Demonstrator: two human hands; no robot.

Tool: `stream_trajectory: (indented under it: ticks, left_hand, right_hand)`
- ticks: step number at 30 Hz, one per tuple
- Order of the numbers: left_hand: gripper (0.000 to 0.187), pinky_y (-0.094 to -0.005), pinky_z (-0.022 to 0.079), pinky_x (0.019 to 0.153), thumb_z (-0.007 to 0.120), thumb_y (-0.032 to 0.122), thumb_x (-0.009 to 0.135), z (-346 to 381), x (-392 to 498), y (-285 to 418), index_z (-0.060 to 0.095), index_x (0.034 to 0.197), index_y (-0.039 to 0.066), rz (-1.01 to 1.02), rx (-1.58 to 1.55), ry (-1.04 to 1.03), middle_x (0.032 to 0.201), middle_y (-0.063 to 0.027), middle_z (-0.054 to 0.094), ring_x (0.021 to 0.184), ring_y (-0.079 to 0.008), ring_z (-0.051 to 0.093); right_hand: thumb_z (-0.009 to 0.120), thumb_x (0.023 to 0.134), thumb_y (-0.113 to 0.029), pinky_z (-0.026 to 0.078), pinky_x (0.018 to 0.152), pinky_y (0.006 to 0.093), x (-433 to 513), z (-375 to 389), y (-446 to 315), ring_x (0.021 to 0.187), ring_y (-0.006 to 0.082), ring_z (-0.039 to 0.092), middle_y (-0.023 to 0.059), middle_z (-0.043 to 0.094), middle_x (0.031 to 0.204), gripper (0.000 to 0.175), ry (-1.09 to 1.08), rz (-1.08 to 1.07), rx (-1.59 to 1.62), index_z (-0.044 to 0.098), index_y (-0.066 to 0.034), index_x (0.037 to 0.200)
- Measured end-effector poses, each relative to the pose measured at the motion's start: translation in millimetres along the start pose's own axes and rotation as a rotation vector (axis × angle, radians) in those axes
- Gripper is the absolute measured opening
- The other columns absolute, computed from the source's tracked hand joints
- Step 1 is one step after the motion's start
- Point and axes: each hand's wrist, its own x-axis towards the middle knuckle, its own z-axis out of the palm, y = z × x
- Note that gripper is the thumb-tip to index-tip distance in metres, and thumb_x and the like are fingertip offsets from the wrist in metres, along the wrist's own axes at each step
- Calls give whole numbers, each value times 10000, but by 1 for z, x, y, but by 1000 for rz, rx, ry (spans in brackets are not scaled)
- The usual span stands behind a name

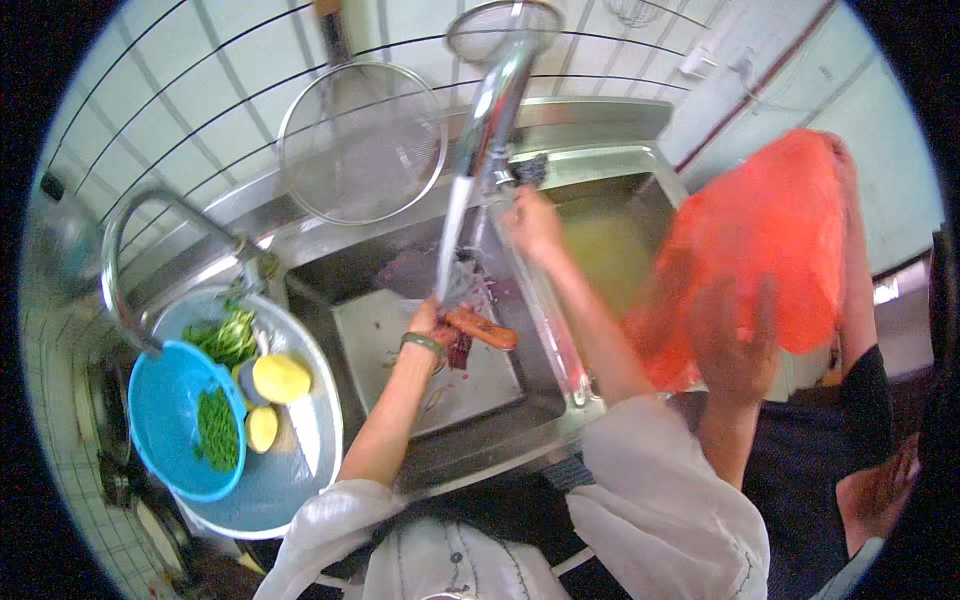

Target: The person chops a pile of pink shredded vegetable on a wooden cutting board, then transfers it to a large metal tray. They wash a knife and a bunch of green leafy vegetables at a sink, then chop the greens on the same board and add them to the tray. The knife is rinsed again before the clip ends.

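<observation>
My left hand (pixel 433 330) is over the left sink basin (pixel 360 405), in the water that runs from the chrome faucet (pixel 499 105). It is shut on a piece of dark red meat (pixel 459 351). An orange-brown handle (pixel 484 328), perhaps a knife's, sticks out to the right from the same hand; what it belongs to is hidden. A pale cutting board or tray (pixel 480 382) lies in the basin below. My right hand (pixel 534 225) is at the faucet's base by the divider between the basins, with its fingers bent; whether it grips the faucet's lever cannot be made out.
At left, a large metal bowl (pixel 334 450) holds peeled potatoes (pixel 281 379), greens (pixel 225 334) and a blue basin (pixel 139 442) with chopped greens. A round strainer (pixel 364 142) leans behind the sink. At right, another person's hand (pixel 731 345) is at a red plastic bag (pixel 765 240). Yellowish water (pixel 607 247) stands in the right basin.
</observation>
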Motion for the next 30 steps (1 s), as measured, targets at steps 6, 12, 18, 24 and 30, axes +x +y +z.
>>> stream_trajectory:
  ticks: [6,12,18,24,30]
  left_hand:
    - [212,-430,541,733,427,80,927,-19,26,6,544,1069,-26,171,273,-5,928,-141,612,811,-282,612]
    - [300,-411,466,825,532,234,917,-18,6,9,558,1079,-18,703,1258,350,1033,-183,606,971,-315,574]
    - [369,-433,314,1059,486,242,947,32,0,8,524,1223,1,1562,1532,-102,1297,-220,509,1257,-393,422]
    - [399,-378,394,1003,414,306,990,49,-3,12,550,1218,7,1112,1517,-228,1294,-230,506,1212,-332,501]
    - [516,-396,68,1174,204,356,1032,8,19,17,438,1373,47,1069,1715,-502,1514,-147,279,1440,-290,139]
  right_hand:
    - [683,793,-351,503,809,455,-119,4,-53,987,346,629,170,649,1078,645,-781,-248,-155,448,-78,1328]
    - [565,829,-179,515,520,404,-131,1,-50,601,294,641,167,633,774,310,-618,70,475,547,-29,1099]
    - [514,883,-222,508,449,283,-114,-20,-47,561,187,625,101,603,715,220,-928,695,1013,530,-16,959]
    - [511,899,-263,562,519,317,-106,-24,-48,650,230,675,150,660,779,295,-957,727,1096,552,14,990]
    - [576,854,-145,540,525,325,-92,22,-41,702,243,682,178,660,824,215,-1041,670,1365,574,41,963]
